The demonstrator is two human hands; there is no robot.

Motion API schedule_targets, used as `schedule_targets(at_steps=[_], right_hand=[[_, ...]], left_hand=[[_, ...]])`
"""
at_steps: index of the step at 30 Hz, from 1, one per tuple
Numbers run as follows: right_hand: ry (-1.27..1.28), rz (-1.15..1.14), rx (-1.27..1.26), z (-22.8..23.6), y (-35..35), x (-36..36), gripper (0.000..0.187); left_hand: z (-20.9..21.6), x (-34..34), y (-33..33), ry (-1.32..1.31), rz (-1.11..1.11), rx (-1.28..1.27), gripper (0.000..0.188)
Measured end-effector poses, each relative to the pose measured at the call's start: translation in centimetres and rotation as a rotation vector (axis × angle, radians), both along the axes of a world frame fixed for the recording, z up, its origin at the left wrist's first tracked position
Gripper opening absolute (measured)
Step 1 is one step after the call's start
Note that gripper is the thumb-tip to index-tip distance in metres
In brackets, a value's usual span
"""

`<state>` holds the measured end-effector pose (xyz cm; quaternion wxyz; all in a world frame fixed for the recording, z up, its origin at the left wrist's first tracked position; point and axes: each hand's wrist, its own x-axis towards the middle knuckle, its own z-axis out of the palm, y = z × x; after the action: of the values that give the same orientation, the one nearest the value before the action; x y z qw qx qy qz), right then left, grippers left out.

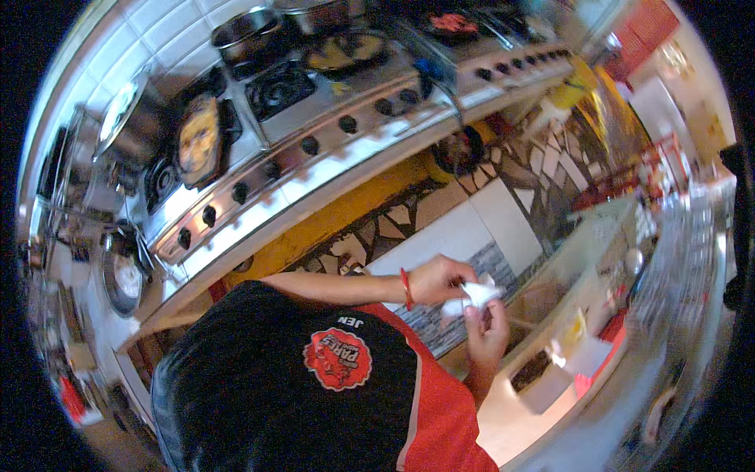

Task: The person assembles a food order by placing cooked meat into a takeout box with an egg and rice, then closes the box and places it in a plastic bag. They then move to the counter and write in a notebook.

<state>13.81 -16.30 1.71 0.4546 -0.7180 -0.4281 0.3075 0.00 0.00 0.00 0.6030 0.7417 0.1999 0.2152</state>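
Observation:
In front of my chest, both hands are closed on a soft, crumpled white piece (481, 294), which looks like a paper napkin or a thin cloth. My left hand (442, 278), with a red bracelet at the wrist, pinches its upper left side. My right hand (487, 329) grips it from below, its thumb pressed against the white folds. The piece bunches up between the fingers and hides some of their tips.
A long steel stove (346, 124) with black knobs runs along the left and far side. On it are a pan of yellowish food (198, 140), a dark pot (245, 38) and a griddle (346, 53). A round pan (122, 275) is at far left; a white box (543, 384) stands right.

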Motion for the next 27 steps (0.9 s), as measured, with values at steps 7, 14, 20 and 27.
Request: schedule_targets(at_steps=[7, 14, 20, 27], right_hand=[[-0.525, 0.532, 0.33, 0.8, 18.2, -9.5, 0.051], [-0.534, 0.468, 0.534, -4.1, 34.4, -14.4, 0.042], [-0.593, 0.352, 0.54, -8.3, 48.5, -17.0, 0.029], [-0.887, 0.363, 0.496, -12.0, 50.4, -21.1, 0.027]], left_hand=[[-1.5, -11.5, 9.3, -0.056, 0.6, -0.268, 0.018], [-1.4, -22.0, 9.4, -0.12, 0.875, -0.134, 0.044], [-1.5, -29.0, 5.7, -0.166, 1.162, -0.369, 0.037], [-2.2, -31.7, 3.3, -0.216, 1.345, -0.456, 0.032]])
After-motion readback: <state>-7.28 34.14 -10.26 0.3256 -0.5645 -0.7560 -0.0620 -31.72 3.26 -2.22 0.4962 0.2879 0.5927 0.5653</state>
